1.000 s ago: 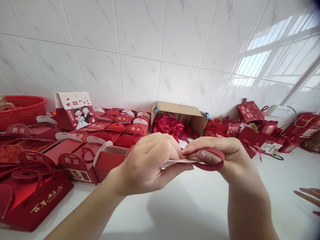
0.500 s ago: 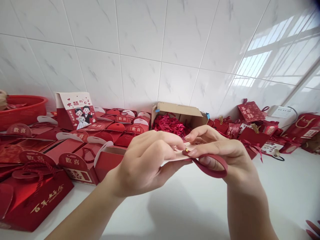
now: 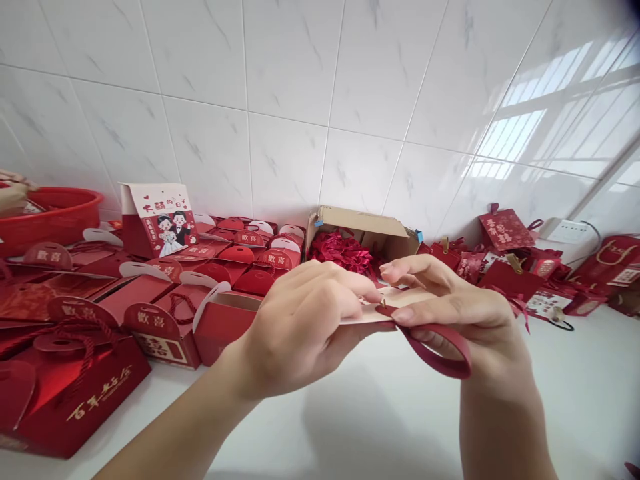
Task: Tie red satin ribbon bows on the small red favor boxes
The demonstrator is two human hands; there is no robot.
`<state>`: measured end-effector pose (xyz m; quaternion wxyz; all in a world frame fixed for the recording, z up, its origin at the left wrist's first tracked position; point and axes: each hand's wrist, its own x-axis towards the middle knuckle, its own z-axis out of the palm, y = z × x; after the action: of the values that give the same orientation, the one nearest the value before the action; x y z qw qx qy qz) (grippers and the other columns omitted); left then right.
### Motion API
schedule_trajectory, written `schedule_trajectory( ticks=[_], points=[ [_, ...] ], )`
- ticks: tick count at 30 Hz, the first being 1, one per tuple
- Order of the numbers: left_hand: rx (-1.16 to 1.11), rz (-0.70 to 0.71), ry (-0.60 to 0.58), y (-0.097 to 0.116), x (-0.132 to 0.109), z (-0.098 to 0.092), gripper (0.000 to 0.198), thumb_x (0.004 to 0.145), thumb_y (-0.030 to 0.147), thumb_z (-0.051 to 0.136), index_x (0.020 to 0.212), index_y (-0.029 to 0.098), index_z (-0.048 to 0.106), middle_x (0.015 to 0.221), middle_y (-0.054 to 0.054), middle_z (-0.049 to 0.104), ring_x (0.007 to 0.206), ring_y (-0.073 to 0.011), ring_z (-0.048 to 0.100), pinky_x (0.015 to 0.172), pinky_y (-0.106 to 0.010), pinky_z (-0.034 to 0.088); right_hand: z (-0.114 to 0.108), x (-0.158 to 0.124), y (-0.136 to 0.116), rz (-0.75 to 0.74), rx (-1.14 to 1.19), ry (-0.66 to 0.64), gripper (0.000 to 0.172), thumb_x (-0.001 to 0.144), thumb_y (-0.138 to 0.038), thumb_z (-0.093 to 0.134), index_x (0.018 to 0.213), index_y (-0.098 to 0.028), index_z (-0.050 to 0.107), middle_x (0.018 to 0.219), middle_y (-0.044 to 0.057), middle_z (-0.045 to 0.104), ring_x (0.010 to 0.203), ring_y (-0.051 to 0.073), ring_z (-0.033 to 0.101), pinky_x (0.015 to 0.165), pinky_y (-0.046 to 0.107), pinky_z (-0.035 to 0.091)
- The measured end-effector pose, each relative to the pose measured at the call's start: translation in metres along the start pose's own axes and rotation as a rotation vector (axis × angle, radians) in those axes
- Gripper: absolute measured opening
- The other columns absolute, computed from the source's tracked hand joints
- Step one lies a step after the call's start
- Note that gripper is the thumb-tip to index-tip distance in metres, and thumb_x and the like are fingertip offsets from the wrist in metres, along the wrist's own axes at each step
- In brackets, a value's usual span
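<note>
At the far left of the white counter (image 3: 380,427), a red basin (image 3: 60,213) sits behind rows of red gift boxes (image 3: 80,380). Among them a box printed with a cartoon couple (image 3: 163,220) stands upright close to the tiled wall.

The left forearm climbs in from the lower left corner toward the middle. The left hand (image 3: 305,327) is raised above the counter with its back to the camera. Its fingers are curled over and the thumb is tucked beneath, nipping the near edge of a pale card (image 3: 400,298) held roughly flat. Behind the card an open cardboard box (image 3: 367,227) holds a heap of red ribbons.

A red ribbon loop (image 3: 453,372) droops from the card's right side. One end is pressed against the card by the right hand (image 3: 465,313) – thumb and forefinger closed on it, the other fingers lying loosely through the loop. The right forearm rises steeply from the bottom edge, bent at the wrist. Further right, small red bags (image 3: 505,230) crowd the corner.
</note>
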<state>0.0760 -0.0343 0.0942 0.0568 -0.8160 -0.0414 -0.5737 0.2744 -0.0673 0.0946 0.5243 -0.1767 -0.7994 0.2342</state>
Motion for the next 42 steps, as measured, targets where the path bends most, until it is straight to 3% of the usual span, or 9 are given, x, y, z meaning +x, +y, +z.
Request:
schedule_trajectory(
  ticks=[6, 11, 15, 20, 26, 30, 34, 39, 42],
  points=[
    [-0.020, -0.005, 0.033, -0.003, -0.001, 0.002, 0.029, 0.077, 0.011, 0.072, 0.081, 0.021, 0.045, 0.080, -0.005, 0.073, 0.072, -0.0157, 0.068, 0.066, -0.031, 0.056, 0.001, 0.001, 0.000, -0.046, -0.042, 0.000, 0.027, 0.086, -0.015, 0.060, 0.107, -0.027, 0.072, 0.105, 0.009, 0.068, 0.111, 0.027, 0.058, 0.095, 0.043, 0.051],
    [-0.067, -0.030, 0.080, -0.003, 0.001, 0.004, 0.028, 0.077, 0.012, 0.072, 0.079, 0.021, 0.045, 0.075, -0.002, 0.072, 0.068, -0.0131, 0.068, 0.062, -0.027, 0.055, 0.006, 0.000, 0.001, -0.057, -0.032, 0.065, 0.035, 0.080, -0.003, 0.062, 0.106, -0.025, 0.071, 0.102, 0.006, 0.068, 0.102, 0.022, 0.062, 0.088, 0.037, 0.054],
    [-0.090, -0.072, 0.096, -0.002, 0.000, 0.005, 0.030, 0.075, 0.015, 0.074, 0.079, 0.021, 0.046, 0.070, -0.001, 0.070, 0.063, -0.0129, 0.065, 0.057, -0.025, 0.054, 0.012, -0.001, 0.004, -0.066, 0.100, 0.142, 0.026, 0.083, -0.011, 0.061, 0.104, -0.027, 0.065, 0.098, 0.005, 0.068, 0.098, 0.021, 0.062, 0.085, 0.039, 0.054],
    [-0.108, -0.162, 0.137, -0.002, -0.002, 0.009, 0.026, 0.077, 0.018, 0.072, 0.078, 0.021, 0.046, 0.069, -0.001, 0.067, 0.062, -0.0154, 0.065, 0.054, -0.029, 0.052, 0.018, 0.001, 0.006, -0.058, 0.101, 0.202, 0.022, 0.085, -0.009, 0.057, 0.098, -0.027, 0.055, 0.095, 0.004, 0.069, 0.093, 0.020, 0.064, 0.081, 0.038, 0.054],
    [-0.104, -0.305, 0.119, -0.007, -0.004, 0.014, 0.025, 0.079, 0.018, 0.069, 0.075, 0.020, 0.045, 0.073, 0.001, 0.067, 0.063, -0.0116, 0.066, 0.050, -0.021, 0.052, 0.018, 0.000, 0.003, 0.044, 0.050, 0.192, 0.021, 0.084, -0.006, 0.056, 0.095, -0.024, 0.054, 0.101, 0.006, 0.064, 0.102, 0.022, 0.061, 0.081, 0.038, 0.054],
    [-0.159, -0.364, 0.090, -0.004, -0.001, 0.006, 0.024, 0.078, 0.020, 0.071, 0.075, 0.020, 0.048, 0.072, 0.001, 0.067, 0.064, -0.0124, 0.066, 0.052, -0.021, 0.055, 0.015, -0.001, -0.005, 0.131, 0.059, 0.149, 0.028, 0.083, -0.007, 0.060, 0.103, -0.026, 0.055, 0.104, 0.006, 0.064, 0.102, 0.022, 0.062, 0.083, 0.038, 0.055],
    [-0.004, -0.399, 0.025, 0.004, 0.007, -0.011, 0.020, 0.074, 0.023, 0.075, 0.077, 0.020, 0.055, 0.069, 0.003, 0.066, 0.062, -0.0118, 0.065, 0.046, -0.019, 0.052, 0.010, 0.001, -0.005, 0.227, 0.022, 0.087, 0.042, 0.082, -0.013, 0.065, 0.120, -0.028, 0.053, 0.109, 0.005, 0.064, 0.098, 0.019, 0.063, 0.084, 0.034, 0.055],
    [0.081, -0.360, 0.071, 0.003, 0.011, -0.017, 0.025, 0.070, 0.018, 0.077, 0.074, 0.019, 0.053, 0.071, 0.002, 0.066, 0.065, -0.0127, 0.065, 0.049, -0.020, 0.054, 0.004, 0.007, 0.010, 0.339, -0.129, -0.121, 0.015, 0.083, -0.030, 0.065, 0.094, -0.021, 0.069, 0.092, 0.003, 0.069, 0.086, 0.017, 0.063, 0.077, 0.029, 0.054],
    [0.063, -0.389, 0.029, -0.009, 0.007, -0.014, 0.034, 0.066, 0.018, 0.080, 0.087, 0.019, 0.053, 0.091, -0.004, 0.068, 0.086, -0.0190, 0.068, 0.065, -0.025, 0.058, -0.004, 0.009, 0.022, 0.495, -0.125, -0.117, 0.021, 0.081, -0.039, 0.065, 0.086, -0.019, 0.070, 0.076, 0.001, 0.067, 0.065, 0.013, 0.059, 0.056, 0.023, 0.050]
  ],
)
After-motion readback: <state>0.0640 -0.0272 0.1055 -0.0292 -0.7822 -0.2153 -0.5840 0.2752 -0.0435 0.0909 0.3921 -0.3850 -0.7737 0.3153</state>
